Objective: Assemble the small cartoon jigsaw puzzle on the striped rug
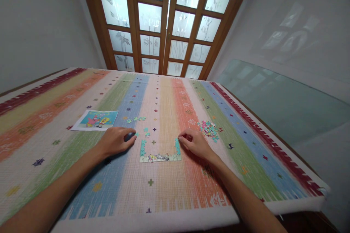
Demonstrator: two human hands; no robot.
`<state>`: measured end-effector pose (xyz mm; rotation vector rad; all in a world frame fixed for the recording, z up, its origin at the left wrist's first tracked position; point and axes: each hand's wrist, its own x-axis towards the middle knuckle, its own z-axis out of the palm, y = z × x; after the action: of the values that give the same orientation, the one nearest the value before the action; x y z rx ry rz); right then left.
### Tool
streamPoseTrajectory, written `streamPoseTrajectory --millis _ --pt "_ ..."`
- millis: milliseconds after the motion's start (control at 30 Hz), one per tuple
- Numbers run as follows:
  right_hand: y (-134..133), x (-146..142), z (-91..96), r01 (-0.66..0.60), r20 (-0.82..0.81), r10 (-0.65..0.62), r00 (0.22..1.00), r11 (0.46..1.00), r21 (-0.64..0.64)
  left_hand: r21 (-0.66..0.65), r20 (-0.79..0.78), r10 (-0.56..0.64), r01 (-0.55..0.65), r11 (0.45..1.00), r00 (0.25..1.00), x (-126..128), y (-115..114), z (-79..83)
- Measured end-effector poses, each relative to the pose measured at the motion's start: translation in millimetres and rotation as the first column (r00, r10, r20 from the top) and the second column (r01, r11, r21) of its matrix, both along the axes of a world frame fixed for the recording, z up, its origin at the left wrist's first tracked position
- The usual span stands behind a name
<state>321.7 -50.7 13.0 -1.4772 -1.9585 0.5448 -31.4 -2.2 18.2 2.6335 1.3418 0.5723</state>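
Puzzle border (160,158) pinched at top right by the right hand (194,143)
Left hand (117,140) curled beside a loose piece (137,134), grip can't be told

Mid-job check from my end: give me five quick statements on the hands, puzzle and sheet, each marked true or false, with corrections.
1. The right hand is at the right side of the puzzle frame. True.
2. The left hand is inside the frame. False: the left hand is outside it, to its left.
3. The frame's far side is open. True.
4. The picture sheet lies right of the frame. False: the picture sheet lies to its left.
5. The tablecloth is plain white. False: the tablecloth has coloured stripes.
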Motion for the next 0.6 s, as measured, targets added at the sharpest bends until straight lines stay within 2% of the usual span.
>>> streamPoseTrajectory --millis 200,300,467,600 --pt "1 0 -2.7 0.013 0.008 -0.013 1.000 1.000 0.019 0.145 0.084 -0.082 0.069 0.987 0.993 16 11 -2.0" --pt "1 0 -2.9 0.019 0.014 -0.019 1.000 1.000 0.017 0.158 0.044 -0.027 0.020 0.987 0.999 26 16 -7.0" --pt "3 2 -1.8 0.032 0.018 -0.033 0.999 0.999 0.036 0.091 -0.014 0.003 -0.001 0.996 1.000 34 19 -14.2" --pt "3 2 -0.3 0.041 0.008 -0.041 0.999 0.998 0.042 0.013 0.053 0.025 -0.026 1.000 0.998 35 19 -10.6"
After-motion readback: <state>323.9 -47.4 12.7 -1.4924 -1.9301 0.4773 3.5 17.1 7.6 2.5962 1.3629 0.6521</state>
